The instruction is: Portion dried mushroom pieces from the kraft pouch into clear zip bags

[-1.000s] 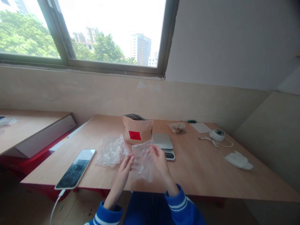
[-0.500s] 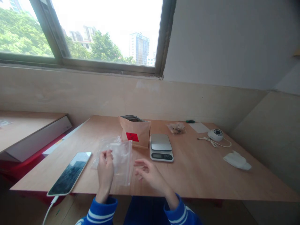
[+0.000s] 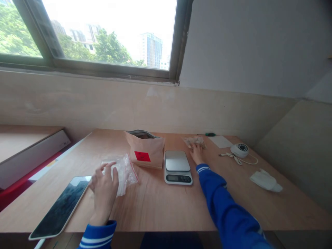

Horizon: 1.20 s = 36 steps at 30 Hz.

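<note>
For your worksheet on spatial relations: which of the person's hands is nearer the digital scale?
Right. The right hand lies just behind-right of the scale; the left hand rests farther left on clear bags.

We see bare table (image 3: 160, 204) in front between our arms; the scale (image 3: 178, 166) and brown pouch (image 3: 145, 149) block the middle, the phone (image 3: 61, 205) the left edge.

A kraft pouch (image 3: 145, 152) with a red label stands beside a digital scale (image 3: 177, 166); a tablet (image 3: 61, 206) lies on the desk (image 3: 166, 204), a white dome camera (image 3: 240, 149) far right.
</note>
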Tool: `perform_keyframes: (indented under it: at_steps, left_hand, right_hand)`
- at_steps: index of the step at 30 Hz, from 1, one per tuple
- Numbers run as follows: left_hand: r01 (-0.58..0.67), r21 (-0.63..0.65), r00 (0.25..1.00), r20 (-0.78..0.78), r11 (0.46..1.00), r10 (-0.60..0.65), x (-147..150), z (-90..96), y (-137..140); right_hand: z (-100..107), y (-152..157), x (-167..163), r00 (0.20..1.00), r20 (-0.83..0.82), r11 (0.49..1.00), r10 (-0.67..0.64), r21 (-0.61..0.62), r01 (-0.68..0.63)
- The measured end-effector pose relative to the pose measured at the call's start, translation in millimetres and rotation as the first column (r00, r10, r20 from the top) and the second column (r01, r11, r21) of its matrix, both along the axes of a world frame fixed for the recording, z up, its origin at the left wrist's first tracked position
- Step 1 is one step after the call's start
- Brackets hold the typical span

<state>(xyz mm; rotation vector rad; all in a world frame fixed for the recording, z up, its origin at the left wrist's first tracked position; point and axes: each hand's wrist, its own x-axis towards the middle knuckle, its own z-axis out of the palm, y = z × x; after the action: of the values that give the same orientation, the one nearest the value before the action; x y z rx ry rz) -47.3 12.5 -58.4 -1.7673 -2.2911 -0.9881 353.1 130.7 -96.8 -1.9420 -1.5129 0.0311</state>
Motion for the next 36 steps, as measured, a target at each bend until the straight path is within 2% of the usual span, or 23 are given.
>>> perform_keyframes:
  at_steps: [3,5,7,8,10,11,12,14,16,17,19,21,24,25,26,28,30,31,34,36]
  left_hand:
    - [0.157,-0.228,0.981,-0.073,0.961,-0.177,-11.5,-16.0,2.2]
    - [0.215,-0.256,0.973,-0.022,0.942,-0.228,-17.9,-19.2,6.8]
    - [0.231,-0.138,0.973,0.025,0.963,-0.230,-13.8,-11.9,5.5]
    - [0.236,-0.049,0.971,0.052,0.971,-0.233,-6.3,-4.7,1.0]
    - [0.273,0.135,0.942,0.162,0.952,-0.293,18.9,13.2,-15.8]
    - [0.331,0.190,0.891,0.261,0.925,-0.372,34.9,22.0,-27.0]
    - [0.409,0.203,0.805,0.378,0.889,-0.457,51.7,29.6,-38.8]
    - [0.597,0.198,0.580,0.563,0.777,-0.589,82.4,39.0,-61.0]
    - [0.706,0.214,0.419,0.642,0.675,-0.642,102.3,39.8,-77.1]
    - [0.728,0.218,0.373,0.670,0.650,-0.642,107.1,37.6,-82.2]
    - [0.747,0.198,0.326,0.722,0.634,-0.610,107.9,30.5,-87.5]
    - [0.725,0.166,0.324,0.774,0.669,-0.544,102.0,22.8,-88.6]
    - [0.601,0.146,0.338,0.844,0.786,-0.415,93.8,16.0,-87.5]
    - [0.545,0.150,0.330,0.866,0.825,-0.376,92.8,15.3,-87.0]
    - [0.496,0.160,0.309,0.886,0.854,-0.346,92.9,15.3,-86.7]
    - [0.426,0.184,0.246,0.919,0.886,-0.309,95.1,16.3,-86.3]
    - [0.376,0.198,0.180,0.943,0.905,-0.281,98.8,17.6,-86.6]
    - [0.355,0.197,0.146,0.954,0.914,-0.262,100.6,18.0,-87.1]
    - [0.303,0.203,0.050,0.972,0.931,-0.229,105.3,17.6,-89.2]
    - [0.335,0.225,0.015,0.970,0.915,-0.244,107.2,16.8,-90.7]
  right_hand:
    - [6.0,-6.9,7.8,0.999,0.014,0.999,-0.036,-0.002,0.036]
    - [18.8,-20.8,12.6,0.998,0.011,0.998,-0.063,0.009,0.063]
    - [37.3,-44.9,11.4,0.995,-0.028,0.991,-0.092,0.095,0.094]
    - [47.8,-60.9,6.6,0.992,-0.078,0.976,-0.101,0.185,0.113]
    - [68.7,-98.9,-13.0,0.978,-0.201,0.918,-0.058,0.374,0.132]
    - [77.9,-119.2,-27.5,0.964,-0.266,0.892,-0.027,0.429,0.144]
    - [85.6,-139.3,-44.2,0.944,-0.329,0.892,0.027,0.435,0.126]
    - [94.5,-174.7,-80.3,0.884,-0.448,0.923,0.133,0.381,0.055]
    - [94.3,-199.3,-113.0,0.798,-0.559,0.939,0.224,0.344,-0.023]
    - [91.1,-207.0,-126.4,0.749,-0.609,0.943,0.262,0.328,-0.063]
    - [80.7,-214.7,-146.7,0.676,-0.674,0.945,0.298,0.310,-0.107]
    - [68.4,-215.9,-160.4,0.682,-0.676,0.944,0.280,0.325,-0.066]
    - [53.9,-216.1,-175.8,0.814,-0.552,0.901,0.179,0.425,0.090]
    - [51.2,-217.0,-180.7,0.850,-0.500,0.887,0.169,0.452,0.090]
    - [49.6,-218.3,-185.4,0.867,-0.456,0.888,0.200,0.458,0.036]
    - [48.4,-221.3,-193.8,0.830,-0.423,0.895,0.364,0.406,-0.185]
    - [48.0,-223.1,-199.7,0.749,-0.444,0.863,0.493,0.357,-0.357]
    - [47.5,-223.1,-201.2,0.722,-0.460,0.853,0.517,0.349,-0.388]
    - [45.0,-220.9,-199.4,0.698,-0.503,0.857,0.511,0.359,-0.369]
    - [43.9,-219.6,-194.6,0.666,-0.555,0.866,0.499,0.342,-0.364]
